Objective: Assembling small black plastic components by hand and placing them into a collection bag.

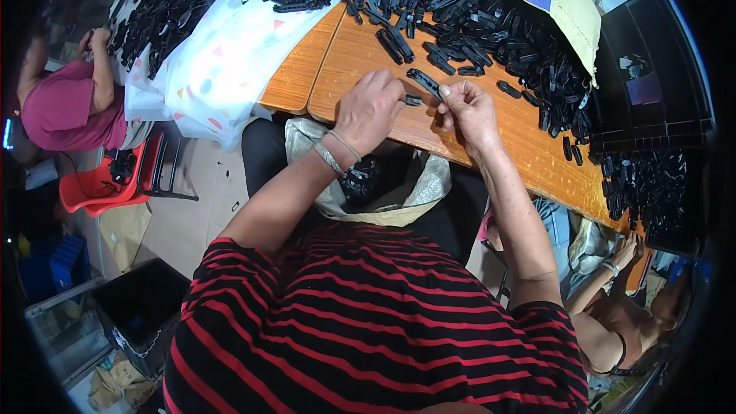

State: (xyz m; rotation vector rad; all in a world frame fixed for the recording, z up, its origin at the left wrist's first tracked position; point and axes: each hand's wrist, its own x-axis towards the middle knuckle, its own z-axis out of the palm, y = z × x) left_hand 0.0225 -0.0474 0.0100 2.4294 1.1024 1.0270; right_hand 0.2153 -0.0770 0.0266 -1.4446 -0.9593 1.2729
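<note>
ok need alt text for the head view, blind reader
A person's left hand and right hand pinch small black plastic parts over a wooden table heaped with more such parts. An open bag sits in their lap.

head fisheye, looks steeply down, close over wooden table [360, 54] edge.

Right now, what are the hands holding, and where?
Left hand pinches a small black plastic piece at its end; right hand grips a long black plastic strip by its near end.
</note>
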